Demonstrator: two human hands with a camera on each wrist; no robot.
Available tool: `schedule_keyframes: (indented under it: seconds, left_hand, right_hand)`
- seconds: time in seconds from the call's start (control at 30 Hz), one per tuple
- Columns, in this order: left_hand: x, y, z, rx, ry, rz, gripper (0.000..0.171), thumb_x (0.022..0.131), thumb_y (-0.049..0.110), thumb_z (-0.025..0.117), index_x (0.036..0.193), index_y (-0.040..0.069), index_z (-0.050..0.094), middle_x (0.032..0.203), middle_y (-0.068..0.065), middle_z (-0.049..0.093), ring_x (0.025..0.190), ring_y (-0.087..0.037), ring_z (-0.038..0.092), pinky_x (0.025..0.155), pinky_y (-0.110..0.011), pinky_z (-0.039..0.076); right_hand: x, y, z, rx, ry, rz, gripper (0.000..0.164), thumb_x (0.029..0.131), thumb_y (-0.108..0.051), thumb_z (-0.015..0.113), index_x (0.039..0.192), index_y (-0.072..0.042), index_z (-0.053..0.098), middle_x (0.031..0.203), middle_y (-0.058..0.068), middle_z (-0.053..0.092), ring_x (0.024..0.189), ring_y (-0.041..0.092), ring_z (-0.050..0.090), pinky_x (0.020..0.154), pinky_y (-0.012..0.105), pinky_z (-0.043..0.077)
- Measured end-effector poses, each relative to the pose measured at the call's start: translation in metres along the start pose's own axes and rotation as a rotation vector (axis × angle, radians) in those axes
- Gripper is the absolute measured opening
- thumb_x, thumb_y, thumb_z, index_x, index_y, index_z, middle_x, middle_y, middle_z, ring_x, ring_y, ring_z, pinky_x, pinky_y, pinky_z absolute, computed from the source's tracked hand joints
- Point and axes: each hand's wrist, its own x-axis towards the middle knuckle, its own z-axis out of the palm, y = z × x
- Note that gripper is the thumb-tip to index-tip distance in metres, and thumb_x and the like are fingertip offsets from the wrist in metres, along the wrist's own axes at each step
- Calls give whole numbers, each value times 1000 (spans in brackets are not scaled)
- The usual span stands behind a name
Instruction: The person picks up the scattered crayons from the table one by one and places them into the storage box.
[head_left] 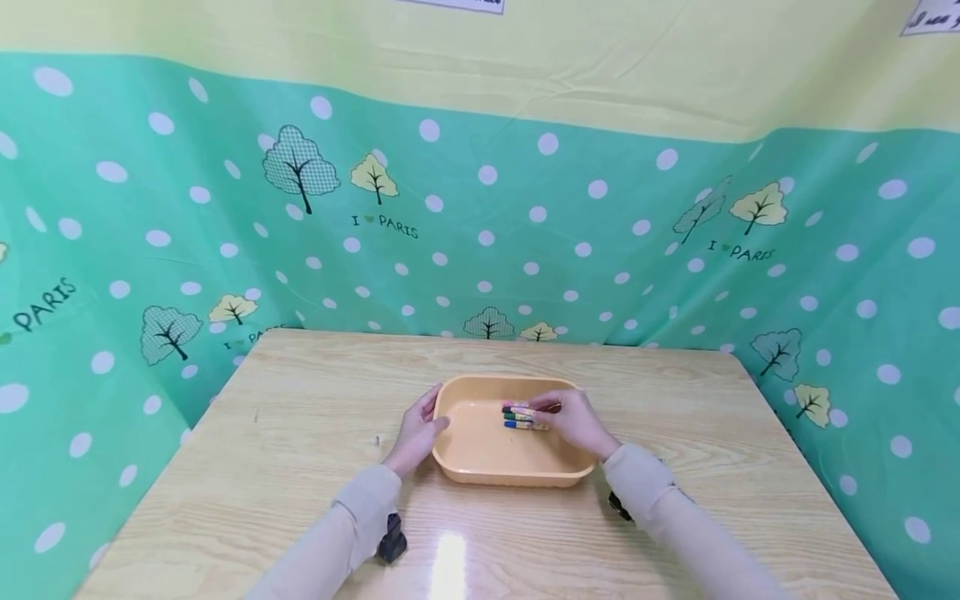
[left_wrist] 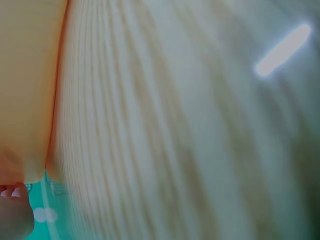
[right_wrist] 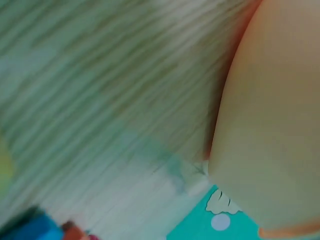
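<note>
A shallow peach-orange plastic tray (head_left: 480, 467) sits on the table. My left hand (head_left: 417, 429) grips its left side, thumb over the rim and fingers outside; part of that hand (left_wrist: 15, 215) shows in the left wrist view beside the tray wall (left_wrist: 25, 90). Inside the tray, toward the right, several crayons (head_left: 517, 417) lie side by side, their blue, green, dark and pink ends pointing left. My right hand (head_left: 577, 423) reaches over the right rim and pinches at their right ends with curled fingers, which cover part of them.
The wooden table (head_left: 322, 400) extends around the tray, backed by a green dotted curtain (head_left: 487, 208). In the right wrist view, blurred blue and red pieces (right_wrist: 37, 230) show at the lower left, outside the tray wall (right_wrist: 270, 110).
</note>
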Motion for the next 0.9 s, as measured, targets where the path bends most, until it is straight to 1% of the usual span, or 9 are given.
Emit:
schedule_keyframes:
  seconds: [0.13,0.2,0.23,0.27,0.3,0.43,0.53,0.67,0.9]
  left_hand:
    - [0,3,1,3,-1,11,64,83,-7,49,142,4,29,144,-22,32,131,-35,34,108,-41,35]
    - [-1,4,2,4,-1,16,64,83,-7,50,142,4,29,144,-22,33,131,-35,35,108,-40,35]
    - [-1,4,2,5,-2,27,64,83,-7,50,142,4,30,144,-22,33,131,-35,35,107,-40,36]
    - [-1,2,1,17,-4,46,64,82,-6,51,142,4,30,143,-23,34,130,-34,37,106,-37,38]
    - [-1,2,2,14,-3,53,64,82,-6,51,142,4,30,143,-24,34,130,-34,38,106,-37,39]
    - [-1,1,2,11,-1,53,64,82,-7,51,142,3,31,142,-24,34,129,-34,38,106,-37,39]
    - [-1,3,2,-8,12,18,64,82,-8,50,142,4,31,143,-22,34,131,-35,36,107,-40,36]
    - [-1,3,1,-3,17,18,65,81,-8,50,142,4,30,143,-22,34,130,-34,36,107,-39,36]
    - [-1,1,0,4,13,13,65,82,-8,50,142,4,30,143,-22,34,131,-35,36,107,-40,36]
  right_hand:
    - [3,-1,6,-30,21,20,22,71,-1,72,92,-7,72,84,3,70,74,12,62,66,22,56]
    - [5,0,9,-65,12,32,21,71,-1,73,90,-8,72,83,1,70,74,10,61,66,21,55]
    - [5,1,10,-75,5,38,20,70,-1,73,89,-8,72,82,1,70,74,10,61,66,21,54]
    - [5,2,11,-88,-1,40,20,70,-2,73,88,-9,72,82,1,70,74,10,61,66,21,54]
    - [5,2,12,-88,-13,44,20,70,-1,73,88,-9,72,82,1,70,73,10,61,65,21,54]
    - [5,3,14,-75,-39,53,19,70,1,72,88,-7,71,82,3,70,73,11,62,65,22,54]
    - [6,3,14,-88,-47,54,19,71,1,71,89,-7,72,83,2,70,75,12,62,68,23,54]
    - [7,3,15,-118,-49,36,18,73,-1,71,90,-7,72,84,2,70,78,12,63,72,26,56]
    - [6,2,16,-114,-47,34,16,74,-2,71,89,-8,72,83,1,70,78,12,64,72,26,56]
